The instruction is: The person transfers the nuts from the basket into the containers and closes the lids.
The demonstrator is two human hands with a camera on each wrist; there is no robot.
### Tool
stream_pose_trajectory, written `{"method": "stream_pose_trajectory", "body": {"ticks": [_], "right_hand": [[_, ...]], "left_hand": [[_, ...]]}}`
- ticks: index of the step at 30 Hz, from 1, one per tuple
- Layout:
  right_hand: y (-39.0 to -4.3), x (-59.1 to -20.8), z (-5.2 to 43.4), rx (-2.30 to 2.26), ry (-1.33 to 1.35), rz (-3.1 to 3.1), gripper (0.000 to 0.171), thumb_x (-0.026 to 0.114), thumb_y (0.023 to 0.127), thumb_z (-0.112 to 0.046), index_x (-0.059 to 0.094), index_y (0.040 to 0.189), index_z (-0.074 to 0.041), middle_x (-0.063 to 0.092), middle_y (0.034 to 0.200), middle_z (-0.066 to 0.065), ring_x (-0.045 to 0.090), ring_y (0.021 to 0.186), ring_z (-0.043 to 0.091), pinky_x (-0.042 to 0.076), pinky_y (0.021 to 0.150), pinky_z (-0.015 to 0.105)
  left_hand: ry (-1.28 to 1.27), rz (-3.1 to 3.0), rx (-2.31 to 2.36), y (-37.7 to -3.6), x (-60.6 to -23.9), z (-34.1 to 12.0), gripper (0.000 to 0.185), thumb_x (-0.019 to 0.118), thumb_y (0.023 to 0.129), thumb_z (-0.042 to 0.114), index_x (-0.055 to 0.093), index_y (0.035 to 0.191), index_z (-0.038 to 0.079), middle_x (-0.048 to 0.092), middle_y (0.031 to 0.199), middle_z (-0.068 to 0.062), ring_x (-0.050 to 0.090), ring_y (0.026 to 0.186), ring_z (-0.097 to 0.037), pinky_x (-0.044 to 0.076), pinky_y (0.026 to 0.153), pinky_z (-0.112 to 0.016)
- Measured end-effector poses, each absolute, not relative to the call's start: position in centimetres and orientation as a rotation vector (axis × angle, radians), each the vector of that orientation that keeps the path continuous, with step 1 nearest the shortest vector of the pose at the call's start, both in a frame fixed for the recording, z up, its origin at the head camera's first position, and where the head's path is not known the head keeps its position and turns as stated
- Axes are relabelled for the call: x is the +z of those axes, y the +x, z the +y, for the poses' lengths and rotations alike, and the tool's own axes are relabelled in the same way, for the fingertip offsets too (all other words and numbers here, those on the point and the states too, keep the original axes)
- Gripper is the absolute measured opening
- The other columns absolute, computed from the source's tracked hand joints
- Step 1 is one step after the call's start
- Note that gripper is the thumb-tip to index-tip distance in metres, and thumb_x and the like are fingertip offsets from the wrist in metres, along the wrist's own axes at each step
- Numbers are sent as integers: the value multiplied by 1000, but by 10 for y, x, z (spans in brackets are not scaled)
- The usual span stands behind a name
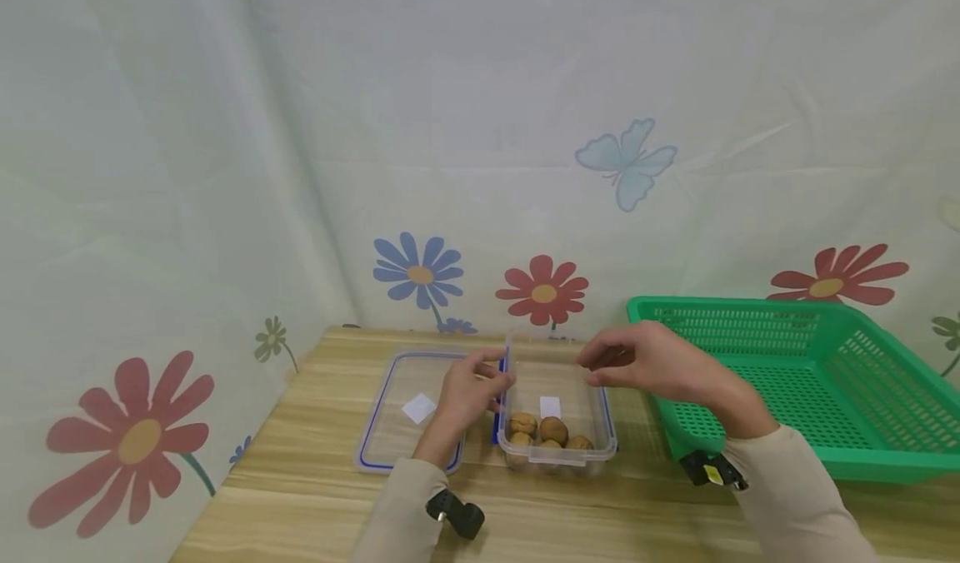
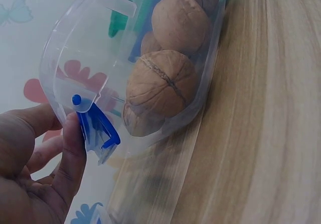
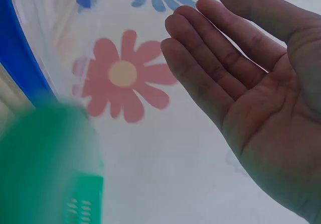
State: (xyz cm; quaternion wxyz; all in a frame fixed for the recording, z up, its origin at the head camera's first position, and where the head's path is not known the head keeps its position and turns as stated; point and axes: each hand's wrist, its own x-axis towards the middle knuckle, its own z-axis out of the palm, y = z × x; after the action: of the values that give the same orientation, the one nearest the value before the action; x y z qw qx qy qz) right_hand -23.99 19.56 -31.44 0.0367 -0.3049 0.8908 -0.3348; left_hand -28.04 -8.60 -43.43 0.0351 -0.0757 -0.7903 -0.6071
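Note:
A clear plastic container (image 1: 529, 366) stands on the wooden table (image 1: 600, 513) with several walnuts (image 1: 551, 431) in its near end. My left hand (image 1: 491, 388) is at the container's left wall. In the left wrist view its thumb (image 2: 70, 148) and fingers pinch the blue latch (image 2: 99, 128) on the container (image 2: 65, 58), with the walnuts (image 2: 160, 81) close behind. My right hand (image 1: 600, 361) hovers over the container's far right rim. Seen from the right wrist, this hand (image 3: 220, 58) holds nothing, with its palm bare and its fingers straight.
The container's clear lid (image 1: 397, 438), edged in blue, lies flat on the table left of it. A large green mesh basket (image 1: 795, 371) stands at the right, close to my right forearm. A flowered cloth backdrop (image 1: 480, 171) walls the table behind and on the left.

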Motion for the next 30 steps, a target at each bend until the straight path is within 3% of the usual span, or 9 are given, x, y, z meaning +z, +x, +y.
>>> {"method": "stream_pose_trajectory", "body": {"ticks": [11, 19, 25, 30], "right_hand": [[-248, -286, 226, -1019, -898, 2793, 26, 78, 100, -20, 77, 124, -10, 75, 118, 2, 73, 101, 19, 63, 90, 42], [-267, -278, 251, -982, -877, 2888, 28, 79, 99, -23, 78, 124, -10, 75, 119, 3, 71, 105, 20, 61, 88, 34], [-280, -284, 264, -968, -842, 2903, 33, 78, 99, -25, 76, 126, -6, 75, 121, 6, 70, 111, 26, 61, 94, 46], [-289, -291, 275, -972, -808, 2910, 32, 77, 101, -28, 76, 126, -7, 75, 122, 5, 69, 113, 26, 60, 96, 46]], "left_hand": [[-239, -2422, -1867, -279, -434, -86, 43, 76, 97, 5, 67, 138, 0, 68, 98, -14, 66, 59, -16, 64, 56, -32], [-235, -2419, -1877, -278, -433, -86, 43, 76, 97, 5, 67, 138, -1, 67, 98, -14, 66, 63, -17, 64, 56, -32], [-221, -2420, -1879, -278, -432, -85, 42, 76, 97, 5, 67, 138, 0, 67, 99, -14, 66, 64, -17, 65, 57, -32], [-228, -2421, -1872, -278, -432, -85, 43, 76, 97, 5, 67, 139, 0, 67, 99, -14, 66, 64, -18, 65, 56, -33]]}}
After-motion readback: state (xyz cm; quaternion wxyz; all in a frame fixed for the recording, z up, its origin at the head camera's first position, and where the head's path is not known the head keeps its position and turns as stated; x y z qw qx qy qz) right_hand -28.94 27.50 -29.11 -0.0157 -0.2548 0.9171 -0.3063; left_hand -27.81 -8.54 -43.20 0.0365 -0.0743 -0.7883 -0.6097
